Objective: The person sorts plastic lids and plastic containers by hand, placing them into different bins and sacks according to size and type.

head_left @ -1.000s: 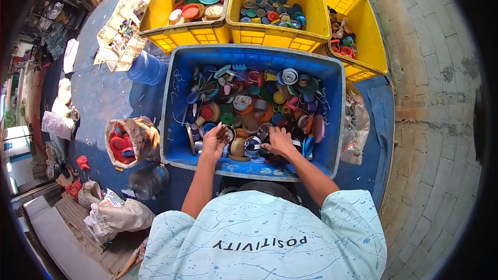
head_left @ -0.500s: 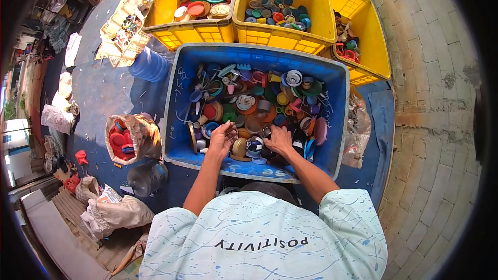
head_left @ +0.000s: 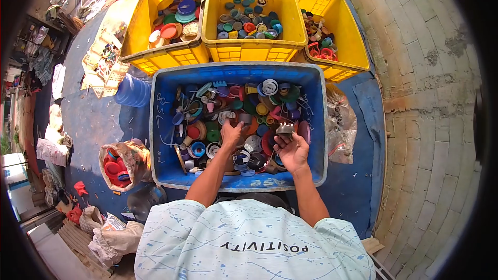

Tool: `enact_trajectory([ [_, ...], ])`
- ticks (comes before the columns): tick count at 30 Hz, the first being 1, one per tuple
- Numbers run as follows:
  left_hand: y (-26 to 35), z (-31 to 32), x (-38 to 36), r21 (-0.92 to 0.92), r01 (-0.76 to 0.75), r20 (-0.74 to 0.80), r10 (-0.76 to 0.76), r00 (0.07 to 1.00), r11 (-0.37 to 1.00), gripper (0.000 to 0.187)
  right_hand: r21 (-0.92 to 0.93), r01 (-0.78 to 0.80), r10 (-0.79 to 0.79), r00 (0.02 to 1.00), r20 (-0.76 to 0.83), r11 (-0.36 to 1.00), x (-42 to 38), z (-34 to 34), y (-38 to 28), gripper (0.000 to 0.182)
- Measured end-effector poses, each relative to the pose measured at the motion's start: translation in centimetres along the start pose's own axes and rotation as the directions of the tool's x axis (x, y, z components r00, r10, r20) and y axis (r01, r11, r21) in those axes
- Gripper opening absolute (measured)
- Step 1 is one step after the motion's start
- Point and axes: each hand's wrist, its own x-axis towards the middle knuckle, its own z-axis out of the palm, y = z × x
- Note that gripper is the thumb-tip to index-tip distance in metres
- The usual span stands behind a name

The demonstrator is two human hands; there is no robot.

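Note:
A large blue crate (head_left: pixel 316 124) holds a heap of mixed plastic caps and lids. My right hand (head_left: pixel 294 154) is raised over its right side, palm up. Its fingers grip a dark round cap (head_left: pixel 284 130) with small whitish prongs on top. Over the middle of the heap, my left hand (head_left: pixel 231 136) reaches down with bent fingers. Its fingertips are at the edge of a grey cap (head_left: pixel 245 117), which they appear to pinch. Close by lie a white ring-shaped lid (head_left: pixel 212 149), a blue cap (head_left: pixel 197 149) and a red lid (head_left: pixel 268 142).
Beyond the blue crate stand three yellow crates, left (head_left: pixel 171 52), middle (head_left: pixel 254 52) and right (head_left: pixel 353 62), with sorted caps inside. A sack (head_left: pixel 139 163) of red caps and a blue water jug (head_left: pixel 134 92) are at left. A plastic bag (head_left: pixel 340 124) touches the right side.
My right hand has lifted out of the heap, turned palm up, and now holds the dark cap. My left hand has moved farther into the crate, to the grey cap. The view has shifted.

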Motion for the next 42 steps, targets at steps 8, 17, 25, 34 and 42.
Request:
enact_trajectory([
  [8, 2.1, 3.9, 1.3, 0.386, 0.042, -0.037, -0.03, 0.999, 0.921, 0.069, 0.074, 0.007, -0.004, 0.999, -0.04, 0.997, -3.4, -3.0, 0.3, 0.037],
  [17, 0.7, 6.9, 1.3, 0.655, -0.134, -0.071, 0.237, 0.969, 0.743, 0.07, 0.127, 0.031, -0.031, 1.0, -0.007, 0.991, -3.7, -3.9, -2.3, 0.037],
  [25, 2.0, 7.4, -0.7, 0.695, -0.115, -0.097, 0.251, 0.963, 0.709, 0.065, 0.101, -0.045, 0.04, 0.998, 0.048, 0.994, -3.6, -4.4, -5.4, 0.036],
  [34, 2.7, 2.8, -7.2, -0.572, 0.29, 0.218, -0.199, 0.955, 0.767, 0.046, 0.221, -0.104, 0.074, 0.987, 0.141, 0.97, -5.3, -5.3, -8.5, 0.033],
  [42, 5.6, -1.2, -16.9, -0.825, 0.383, 0.399, -0.051, 0.915, 0.417, 0.042, 0.175, -0.038, -0.005, 0.971, 0.237, 0.984, -7.9, -3.6, -6.7, 0.025],
])
